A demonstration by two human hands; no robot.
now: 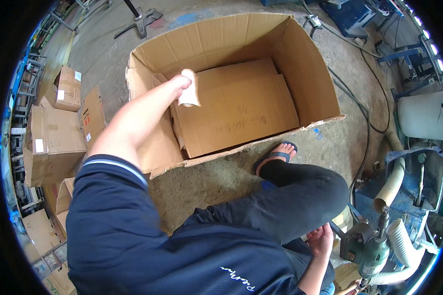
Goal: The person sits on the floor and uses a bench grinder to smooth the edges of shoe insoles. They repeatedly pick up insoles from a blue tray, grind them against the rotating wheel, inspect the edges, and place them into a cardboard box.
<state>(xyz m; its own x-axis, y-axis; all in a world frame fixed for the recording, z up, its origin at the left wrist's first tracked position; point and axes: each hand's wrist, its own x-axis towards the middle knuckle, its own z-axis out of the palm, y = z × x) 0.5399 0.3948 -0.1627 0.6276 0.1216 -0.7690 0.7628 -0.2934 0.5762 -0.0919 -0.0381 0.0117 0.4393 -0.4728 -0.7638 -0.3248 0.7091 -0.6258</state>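
So the left hand (181, 83) has its fingers closed around a small pale piece (189, 95), up in the upper middle of the frame, over the left part of the big open box (305, 66). Flat cardboard (238, 110) with some scribbling lies below it inside the box. Can't tell if the piece touches anything down there, but it looks held up clear.

My guess on feel: light, stiff, pretty smooth, maybe wood, though it's too small to be sure. Probably not fragile, but the corners at its lower end could chip if knocked. I'd grab it round the middle, where it seems narrower; a loose pinch at the wide end might let it twist or slip.

The right hand (321, 240) is lower right, by the knee and just beside the green motor (374, 255). Its fingers are curled, but whether they're gripping anything, can't tell. There's a pale hose (402, 243) to the right of that.
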